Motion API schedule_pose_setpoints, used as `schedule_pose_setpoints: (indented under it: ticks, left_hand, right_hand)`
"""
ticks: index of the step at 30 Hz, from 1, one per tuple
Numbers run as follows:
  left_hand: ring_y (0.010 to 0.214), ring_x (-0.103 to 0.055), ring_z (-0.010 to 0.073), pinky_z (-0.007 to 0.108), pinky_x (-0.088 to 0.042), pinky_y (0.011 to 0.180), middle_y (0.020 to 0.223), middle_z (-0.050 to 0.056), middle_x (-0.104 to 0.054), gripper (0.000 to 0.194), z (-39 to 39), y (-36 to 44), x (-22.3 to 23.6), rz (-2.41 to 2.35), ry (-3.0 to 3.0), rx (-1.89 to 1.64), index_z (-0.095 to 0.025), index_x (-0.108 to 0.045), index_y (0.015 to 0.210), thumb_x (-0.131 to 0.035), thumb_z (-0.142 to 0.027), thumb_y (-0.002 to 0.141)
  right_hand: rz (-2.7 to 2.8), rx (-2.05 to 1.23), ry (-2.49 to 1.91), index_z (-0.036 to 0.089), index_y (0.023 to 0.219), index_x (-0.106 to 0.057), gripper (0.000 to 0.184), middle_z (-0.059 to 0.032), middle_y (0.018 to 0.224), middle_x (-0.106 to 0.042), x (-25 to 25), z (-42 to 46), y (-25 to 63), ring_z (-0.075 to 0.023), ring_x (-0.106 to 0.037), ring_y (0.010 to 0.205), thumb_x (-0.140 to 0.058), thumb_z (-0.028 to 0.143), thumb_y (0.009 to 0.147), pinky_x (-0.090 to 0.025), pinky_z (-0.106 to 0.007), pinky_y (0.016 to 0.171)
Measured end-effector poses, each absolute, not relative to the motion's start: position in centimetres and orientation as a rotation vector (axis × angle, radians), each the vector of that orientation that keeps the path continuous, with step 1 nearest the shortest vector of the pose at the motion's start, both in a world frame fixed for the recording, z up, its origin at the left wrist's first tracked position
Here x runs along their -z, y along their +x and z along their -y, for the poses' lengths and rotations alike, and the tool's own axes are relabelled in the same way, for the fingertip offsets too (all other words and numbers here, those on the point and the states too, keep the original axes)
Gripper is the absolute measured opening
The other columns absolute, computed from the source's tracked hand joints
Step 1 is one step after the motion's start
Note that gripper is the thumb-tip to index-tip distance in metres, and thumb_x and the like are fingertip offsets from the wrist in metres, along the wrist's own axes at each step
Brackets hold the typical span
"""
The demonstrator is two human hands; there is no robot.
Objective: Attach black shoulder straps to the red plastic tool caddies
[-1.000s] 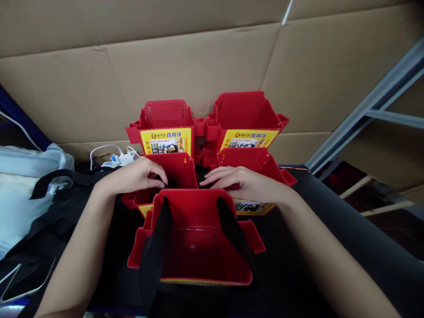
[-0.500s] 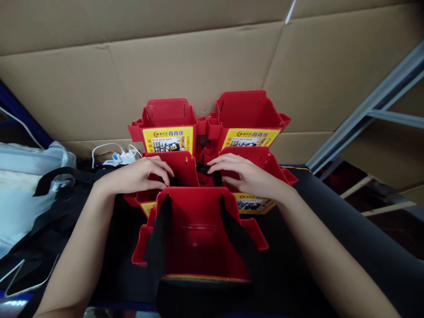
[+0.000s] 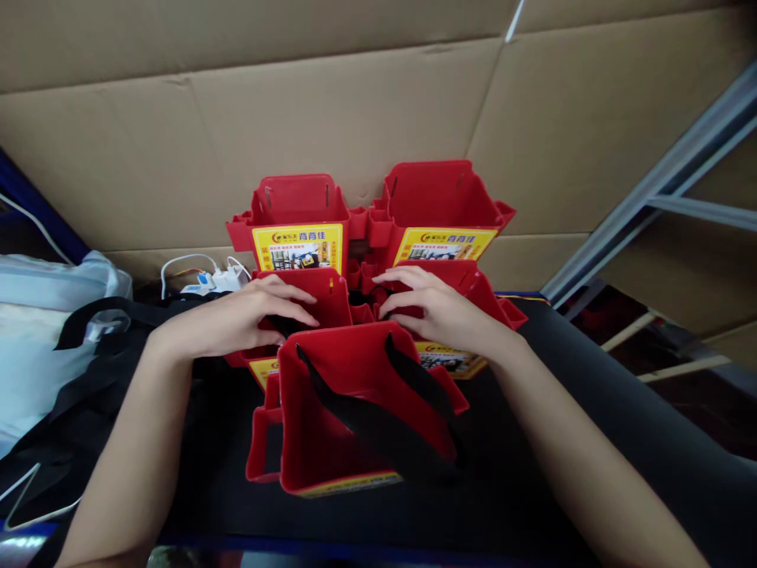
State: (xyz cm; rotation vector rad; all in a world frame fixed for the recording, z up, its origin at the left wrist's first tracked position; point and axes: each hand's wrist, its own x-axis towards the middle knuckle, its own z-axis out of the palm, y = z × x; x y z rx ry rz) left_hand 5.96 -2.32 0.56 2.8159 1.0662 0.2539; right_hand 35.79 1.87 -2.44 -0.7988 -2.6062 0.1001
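A red plastic tool bin (image 3: pixel 348 426) stands tilted in front of me, turned slightly. Its back wall has two slots, with a black strap (image 3: pixel 378 430) running through them and drooping over the bin's mouth. My left hand (image 3: pixel 254 312) is behind the bin's left rear corner, fingers spread and thumb by the rim; dark webbing shows below the fingers. Behind the right rear corner, my right hand (image 3: pixel 434 312) has its fingers curled at a piece of black strap, partly hidden by the rim. The fingertips' exact contact is hard to see.
More red bins (image 3: pixel 301 201) with yellow labels stand in rows behind, against a cardboard wall (image 3: pixel 331 118). On the left lie black straps (image 3: pixel 106 379), a clear plastic bag (image 3: pixel 53 339) and white plugs (image 3: pixel 228 276). A metal frame (image 3: pixel 662 181) rises on the right.
The front bin has twisted and tipped, and its strap loops have swung from hanging over the front to slanting rightward. My left fingers have spread; both hands stay behind the bin.
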Motion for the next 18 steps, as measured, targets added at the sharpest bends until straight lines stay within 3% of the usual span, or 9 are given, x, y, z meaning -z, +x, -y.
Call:
schedule_pose_setpoints:
  ticks: [3, 6, 9, 14, 18]
  left_hand:
    - [0.108, -0.051, 0.0190, 0.033, -0.038, 0.094, 0.119, 0.003, -0.057, 0.018, 1.6, 6.6, -0.2, -0.912, 2.715, -0.220, -0.024, -0.067, 0.090, -0.053, -0.017, 0.080]
    - [0.101, -0.056, 0.0182, 0.030, -0.042, 0.090, 0.110, 0.006, -0.062, 0.013, 0.8, 6.3, 0.1, -0.866, 2.666, -0.219, -0.020, -0.067, 0.082, -0.054, -0.023, 0.080]
    - [0.096, -0.058, 0.0173, 0.029, -0.043, 0.088, 0.105, 0.005, -0.064, 0.014, 0.4, 4.9, 0.2, -1.001, 2.732, -0.255, -0.019, -0.066, 0.086, -0.054, -0.024, 0.080]
    - [0.086, -0.060, 0.0216, 0.036, -0.046, 0.081, 0.096, 0.005, -0.066, 0.020, 0.5, 2.7, 0.1, -1.617, 2.753, -0.374, -0.018, -0.064, 0.090, -0.049, -0.018, 0.077]
    - [0.106, -0.053, 0.0208, 0.037, -0.041, 0.093, 0.118, 0.004, -0.057, 0.039, 1.8, 4.1, -0.4, -1.426, 2.783, -0.391, -0.021, -0.056, 0.112, -0.046, -0.012, 0.076]
  right_hand:
    - [2.690, -0.237, -0.658, 0.025, 0.101, -0.064, 0.025, -0.0047, 0.133, -0.043, 2.3, -1.8, 35.8, -0.0202, -0.033, 0.126, -0.052, 0.016, 0.081, -0.029, -0.042, 0.104]
    - [2.721, -0.327, -0.542, 0.023, 0.092, -0.067, 0.021, -0.0028, 0.135, -0.041, 2.3, -2.0, 35.9, -0.0200, -0.028, 0.130, -0.051, 0.014, 0.081, -0.025, -0.043, 0.107]
    - [2.695, -0.316, -0.524, 0.020, 0.077, -0.067, 0.016, -0.0029, 0.134, -0.043, 2.4, -2.2, 36.0, -0.0207, -0.029, 0.130, -0.052, 0.015, 0.081, -0.023, -0.044, 0.108]
    - [2.716, -0.292, -0.524, 0.020, 0.078, -0.067, 0.016, -0.0031, 0.134, -0.043, 2.2, -2.0, 36.0, -0.0203, -0.028, 0.130, -0.052, 0.014, 0.081, -0.023, -0.043, 0.108]
    - [2.745, -0.322, -0.508, 0.024, 0.090, -0.068, 0.021, -0.0014, 0.136, -0.042, 2.0, -1.9, 36.0, -0.0193, -0.028, 0.130, -0.051, 0.013, 0.081, -0.025, -0.043, 0.107]
